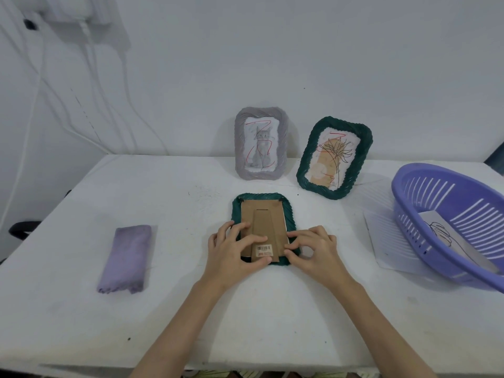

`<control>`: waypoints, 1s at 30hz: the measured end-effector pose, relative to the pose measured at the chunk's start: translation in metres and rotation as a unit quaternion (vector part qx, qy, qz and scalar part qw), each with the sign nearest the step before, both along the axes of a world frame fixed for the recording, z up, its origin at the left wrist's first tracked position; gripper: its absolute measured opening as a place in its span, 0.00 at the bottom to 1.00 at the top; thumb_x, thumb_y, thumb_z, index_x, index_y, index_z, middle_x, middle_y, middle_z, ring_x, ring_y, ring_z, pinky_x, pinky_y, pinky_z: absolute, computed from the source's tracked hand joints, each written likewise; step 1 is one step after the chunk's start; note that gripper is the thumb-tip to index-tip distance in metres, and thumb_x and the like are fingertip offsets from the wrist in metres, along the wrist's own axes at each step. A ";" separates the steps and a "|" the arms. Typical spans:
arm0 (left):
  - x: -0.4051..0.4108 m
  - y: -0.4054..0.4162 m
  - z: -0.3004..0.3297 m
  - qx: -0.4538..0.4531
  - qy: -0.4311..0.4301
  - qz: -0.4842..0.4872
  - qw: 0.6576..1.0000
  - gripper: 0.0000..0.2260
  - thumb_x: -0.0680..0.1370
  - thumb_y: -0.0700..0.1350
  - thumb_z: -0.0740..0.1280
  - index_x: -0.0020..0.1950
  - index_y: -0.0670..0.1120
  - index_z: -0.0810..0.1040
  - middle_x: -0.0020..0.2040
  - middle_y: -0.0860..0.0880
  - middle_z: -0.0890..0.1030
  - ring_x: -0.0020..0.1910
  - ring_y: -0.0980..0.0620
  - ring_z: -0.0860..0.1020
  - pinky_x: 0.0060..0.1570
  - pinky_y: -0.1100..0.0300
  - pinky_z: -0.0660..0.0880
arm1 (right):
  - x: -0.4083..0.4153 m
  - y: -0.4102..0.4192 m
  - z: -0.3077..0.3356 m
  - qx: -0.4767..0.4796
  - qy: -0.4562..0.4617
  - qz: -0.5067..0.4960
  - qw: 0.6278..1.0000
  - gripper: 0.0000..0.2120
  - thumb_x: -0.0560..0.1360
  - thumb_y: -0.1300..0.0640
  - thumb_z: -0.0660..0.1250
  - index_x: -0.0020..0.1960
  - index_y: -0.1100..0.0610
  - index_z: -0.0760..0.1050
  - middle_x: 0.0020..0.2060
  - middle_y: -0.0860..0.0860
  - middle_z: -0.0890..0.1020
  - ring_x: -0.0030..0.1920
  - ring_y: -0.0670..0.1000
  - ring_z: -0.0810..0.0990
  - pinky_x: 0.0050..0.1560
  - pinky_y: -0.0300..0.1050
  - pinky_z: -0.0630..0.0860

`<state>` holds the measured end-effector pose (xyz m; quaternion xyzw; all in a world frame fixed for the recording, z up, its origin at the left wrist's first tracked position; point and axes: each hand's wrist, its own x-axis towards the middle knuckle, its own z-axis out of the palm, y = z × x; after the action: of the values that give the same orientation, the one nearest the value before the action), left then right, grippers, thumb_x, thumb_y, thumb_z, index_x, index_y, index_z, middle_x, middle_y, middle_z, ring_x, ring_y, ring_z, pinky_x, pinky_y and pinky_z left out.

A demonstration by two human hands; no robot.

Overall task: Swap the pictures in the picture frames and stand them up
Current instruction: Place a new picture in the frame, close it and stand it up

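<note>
Fingers of left hand (234,248) lie spread, pressing cardboard backing (263,222); right hand (313,248) fingertips curl, pinching green frame (291,214) edge, picture centre.

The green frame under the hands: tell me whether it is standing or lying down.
Lying face down. The green frame lies flat on the table, its cardboard back facing up, with both hands on it.
</note>
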<state>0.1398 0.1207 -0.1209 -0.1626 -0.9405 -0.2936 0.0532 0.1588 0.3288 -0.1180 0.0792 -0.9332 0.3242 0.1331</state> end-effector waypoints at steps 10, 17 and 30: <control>-0.007 -0.007 0.009 -0.011 -0.069 -0.029 0.997 0.14 0.78 0.61 0.51 0.57 0.68 0.74 0.67 0.62 0.63 0.69 0.58 0.53 0.66 0.56 0.49 | -0.002 -0.024 0.007 0.087 -0.019 -0.038 0.995 0.16 0.69 0.33 0.57 0.54 0.34 0.74 0.62 0.42 0.70 0.60 0.49 0.64 0.48 0.42 0.51; -0.019 -0.042 0.019 0.094 -0.087 -0.080 0.989 0.19 0.71 0.58 0.61 0.62 0.61 0.71 0.62 0.63 0.70 0.64 0.65 0.63 0.68 0.61 0.59 | -0.011 -0.024 0.010 0.144 -0.064 -0.022 0.987 0.22 0.64 0.26 0.57 0.55 0.31 0.73 0.68 0.43 0.66 0.63 0.51 0.60 0.48 0.43 0.49; -0.013 -0.039 0.002 0.075 0.009 -0.073 0.994 0.22 0.64 0.61 0.67 0.54 0.52 0.81 0.59 0.60 0.76 0.61 0.60 0.71 0.64 0.64 0.65 | -0.011 -0.025 0.011 0.128 -0.082 -0.016 0.988 0.16 0.67 0.33 0.65 0.54 0.32 0.74 0.67 0.43 0.67 0.63 0.50 0.60 0.50 0.43 0.50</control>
<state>0.1271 0.0822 -0.1193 -0.2289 -0.9008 -0.3654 0.0520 0.1479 0.3038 -0.1074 0.0536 -0.9760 0.2048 0.0505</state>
